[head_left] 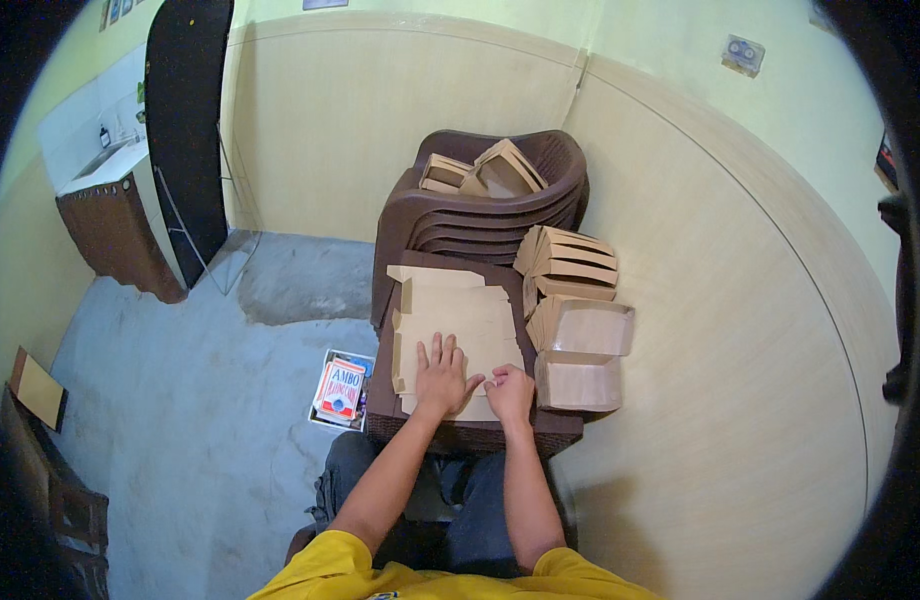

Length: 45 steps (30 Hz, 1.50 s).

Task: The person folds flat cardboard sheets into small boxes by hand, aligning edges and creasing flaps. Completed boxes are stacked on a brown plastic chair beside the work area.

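A flat, unfolded tan cardboard box blank (460, 310) with cut flaps lies on a dark brown woven-look surface (382, 395) in front of me. My left hand (442, 380) rests flat on its near part, fingers spread and pointing away. Close to its right, my right hand (510, 392) is closed, its fingers curled at the blank's near right edge and pinching the cardboard there. The blank's left edge has small flaps standing slightly up. What lies under my right fingers is hidden.
Stacked brown plastic chairs (480, 215) stand behind, with cardboard pieces (500, 170) on the seat. Folded cardboard boxes (570, 265) and an open box (580, 380) sit to the right, near the wall. On the left is a white container (325, 415) holding a printed packet.
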Each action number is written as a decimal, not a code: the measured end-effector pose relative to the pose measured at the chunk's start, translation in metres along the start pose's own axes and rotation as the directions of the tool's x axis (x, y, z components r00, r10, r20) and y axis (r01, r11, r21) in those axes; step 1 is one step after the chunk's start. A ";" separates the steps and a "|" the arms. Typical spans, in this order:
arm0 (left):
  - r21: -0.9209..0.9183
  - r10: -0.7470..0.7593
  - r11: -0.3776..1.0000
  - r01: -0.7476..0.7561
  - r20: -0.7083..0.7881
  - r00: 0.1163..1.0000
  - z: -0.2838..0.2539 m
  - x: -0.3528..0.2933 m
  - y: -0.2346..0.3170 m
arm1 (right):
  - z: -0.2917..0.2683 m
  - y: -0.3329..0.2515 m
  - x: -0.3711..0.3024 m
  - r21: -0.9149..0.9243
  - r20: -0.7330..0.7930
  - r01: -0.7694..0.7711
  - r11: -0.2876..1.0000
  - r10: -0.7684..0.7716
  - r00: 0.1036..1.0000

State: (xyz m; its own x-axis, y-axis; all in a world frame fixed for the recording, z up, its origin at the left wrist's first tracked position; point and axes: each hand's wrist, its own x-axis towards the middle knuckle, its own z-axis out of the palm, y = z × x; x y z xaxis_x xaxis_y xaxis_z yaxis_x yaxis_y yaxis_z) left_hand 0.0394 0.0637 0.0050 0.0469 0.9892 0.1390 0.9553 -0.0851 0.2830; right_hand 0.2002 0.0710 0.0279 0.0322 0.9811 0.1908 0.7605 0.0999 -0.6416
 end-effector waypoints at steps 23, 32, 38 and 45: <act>-0.016 0.111 0.994 -0.110 0.082 0.991 0.001 -0.003 -0.014 | 0.005 -0.027 -0.103 -0.360 0.032 0.279 0.890 -0.287 0.957; -0.038 0.078 0.996 -0.075 0.082 0.994 -0.004 0.000 -0.012 | -0.006 -0.026 -0.044 -0.163 0.002 0.088 0.983 -0.088 0.996; -0.131 0.040 0.991 -0.035 0.040 0.998 -0.006 0.001 -0.011 | 0.021 -0.015 0.011 -0.184 -0.139 -0.036 0.982 0.010 0.990; -0.063 0.027 0.998 -0.024 0.040 0.999 -0.007 -0.001 -0.008 | 0.018 -0.021 0.035 0.059 -0.021 -0.214 0.975 0.215 0.976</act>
State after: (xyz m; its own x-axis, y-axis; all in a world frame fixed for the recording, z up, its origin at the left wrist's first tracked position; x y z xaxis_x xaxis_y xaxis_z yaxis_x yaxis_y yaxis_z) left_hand 0.0299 0.0629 0.0098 0.0839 0.9906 0.1083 0.9337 -0.1161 0.3388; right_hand 0.1735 0.1061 0.0346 0.2083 0.9760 0.0636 0.6964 -0.1023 -0.7103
